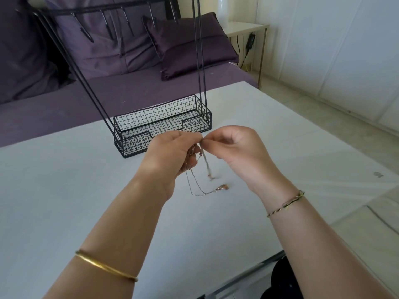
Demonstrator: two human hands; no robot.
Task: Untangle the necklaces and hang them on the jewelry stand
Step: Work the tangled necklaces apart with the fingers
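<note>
This looks like a room in a home, most likely a bedroom. At 11 o'clock is a purple bed or sofa, with soft purple pillows at 12 o'clock. A white table fills the near part, and a black wire jewelry stand sits on it. At 1 o'clock a small white side table has a plug and cord hanging by it. White walls are at 2 o'clock.

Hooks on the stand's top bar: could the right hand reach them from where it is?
Probably yes. Only open air lies between the right hand and the hooks above the basket. But it and the left hand pinch the tangled chains, so it is busy for now.
</note>
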